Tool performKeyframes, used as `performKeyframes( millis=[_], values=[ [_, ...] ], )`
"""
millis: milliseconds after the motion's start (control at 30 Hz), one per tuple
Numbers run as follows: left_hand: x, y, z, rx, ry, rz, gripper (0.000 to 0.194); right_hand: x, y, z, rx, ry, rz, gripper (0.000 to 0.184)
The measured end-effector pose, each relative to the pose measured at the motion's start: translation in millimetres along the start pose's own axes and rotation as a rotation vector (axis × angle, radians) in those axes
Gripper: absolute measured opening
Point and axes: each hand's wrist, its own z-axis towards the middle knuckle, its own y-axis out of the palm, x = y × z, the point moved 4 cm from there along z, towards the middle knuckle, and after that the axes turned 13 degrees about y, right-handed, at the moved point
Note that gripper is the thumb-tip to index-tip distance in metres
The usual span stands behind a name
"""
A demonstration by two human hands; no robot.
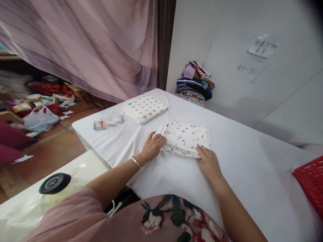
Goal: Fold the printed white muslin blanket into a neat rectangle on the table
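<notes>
A folded white cloth (186,136) with a small scattered print lies on the white-covered table (242,151), its stacked layers showing along the near edge. My left hand (153,146) holds its left edge, fingers close together on the fabric; a silver bracelet circles that wrist. At the near right corner, my right hand (209,160) grips the layers with its fingers on top. Its thumb is mostly hidden. Behind and to the left rests a second folded cloth (145,108), white with grey mushroom-like shapes, touched by neither hand.
A blurred-out item (108,122) lies near the table's left edge. A red plastic basket (311,183) stands at the right. Against the wall is a pile of folded fabrics (194,82). A black-lidded container (55,183) sits on a lower white surface at left. A pink curtain (101,43) hangs behind.
</notes>
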Motion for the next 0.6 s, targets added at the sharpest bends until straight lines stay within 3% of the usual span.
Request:
performKeyframes(
  millis=[100,200,333,433,600],
  values=[
    [-12.4,-1.7,-14.5,0.005,-0.081,-0.024,0.038,1.6,1.4,-0.7,-0.019,-0.010,0.003,0.062],
    [-21.7,-2.4,-35.1,0.034,-0.320,-0.123,0.037,4.3,3.2,-1.8,-0.045,-0.008,0.007,0.063],
    [-18.1,-5.7,-56.0,0.086,-0.626,-0.403,0.032,2.8,0.4,0.0,-0.091,0.007,0.057,0.065],
    [-11.9,-8.1,-58.1,0.115,-0.738,-0.553,0.027,-12.2,-5.7,8.6,-0.153,-0.016,0.156,0.056],
    [-10.2,-4.2,-46.4,0.088,-0.805,-0.602,0.027,-59.8,-14.0,36.7,-0.158,-0.067,0.331,0.033]
  ],
)
